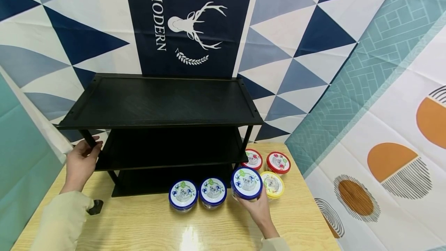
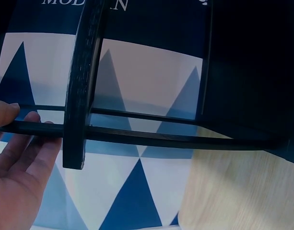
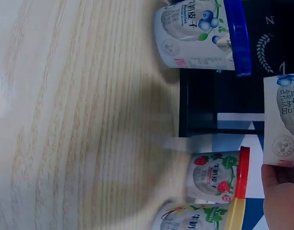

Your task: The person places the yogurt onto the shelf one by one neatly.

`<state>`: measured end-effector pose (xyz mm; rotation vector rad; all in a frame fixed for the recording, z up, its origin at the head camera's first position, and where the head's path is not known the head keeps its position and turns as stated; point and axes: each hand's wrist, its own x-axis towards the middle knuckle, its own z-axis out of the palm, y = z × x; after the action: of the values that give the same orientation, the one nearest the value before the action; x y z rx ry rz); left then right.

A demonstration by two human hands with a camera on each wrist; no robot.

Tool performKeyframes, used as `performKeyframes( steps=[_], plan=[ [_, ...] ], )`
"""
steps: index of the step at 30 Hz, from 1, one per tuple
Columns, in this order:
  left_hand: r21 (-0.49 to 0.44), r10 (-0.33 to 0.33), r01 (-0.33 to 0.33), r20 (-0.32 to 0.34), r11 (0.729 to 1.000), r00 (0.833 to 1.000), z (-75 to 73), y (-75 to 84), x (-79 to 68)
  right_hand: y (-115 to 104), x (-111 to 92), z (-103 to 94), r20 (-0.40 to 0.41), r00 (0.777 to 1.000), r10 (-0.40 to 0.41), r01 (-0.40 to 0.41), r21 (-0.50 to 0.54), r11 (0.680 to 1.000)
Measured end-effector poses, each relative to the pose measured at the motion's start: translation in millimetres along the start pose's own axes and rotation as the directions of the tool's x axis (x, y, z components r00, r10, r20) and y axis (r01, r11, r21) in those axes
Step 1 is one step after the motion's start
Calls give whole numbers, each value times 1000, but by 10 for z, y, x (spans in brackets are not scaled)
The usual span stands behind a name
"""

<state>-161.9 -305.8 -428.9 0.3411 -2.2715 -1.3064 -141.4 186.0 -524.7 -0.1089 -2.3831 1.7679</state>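
Note:
A black three-tier shelf rack stands on the table against the back wall. At its left end, my left hand grips the upright post; the left wrist view shows thumb and fingers around the thin black bar. My right hand holds a blue-lidded blueberry dairy cup upright by its side, raised off the table near the rack's right front corner. Two more blue-lidded cups, a left one and a right one, stand before the bottom shelf.
To the right of the rack stand two red-lidded cups, one by the post and one farther right, plus a yellow-lidded cup. Patterned cloth covers the walls. A small black object is at the left sleeve.

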Motion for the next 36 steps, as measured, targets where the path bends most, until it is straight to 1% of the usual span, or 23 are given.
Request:
performKeyframes(
  steps=[4,10,11,17,19,25,31,36],
  plan=[
    [6,3,-3,2,1000,1000,0,5,0,-34,-3,0,4,1000,-7,7,3,1000],
    [10,-4,4,4,1000,1000,-5,5,0,-70,-11,-1,-3,1000,-13,13,-20,1000],
    [10,-5,5,4,1000,1000,-6,5,1,-119,-24,-1,-3,1000,-12,12,-30,999],
    [14,-13,13,14,1000,1000,-16,5,2,-172,-31,2,5,1000,-15,15,-46,999],
    [18,-16,16,20,1000,1000,-21,9,-1,-123,-17,8,2,1000,-27,27,-53,998],
    [14,-14,13,27,1000,1000,-27,19,-10,-163,-18,22,1,999,-48,48,-71,996],
    [9,-10,10,24,1000,1000,-29,16,-13,-253,-20,38,26,999,-40,41,-42,998],
    [-3,-1,1,19,1000,1000,-22,9,-13,-331,-36,50,38,998,-49,50,-23,998]
  ],
)
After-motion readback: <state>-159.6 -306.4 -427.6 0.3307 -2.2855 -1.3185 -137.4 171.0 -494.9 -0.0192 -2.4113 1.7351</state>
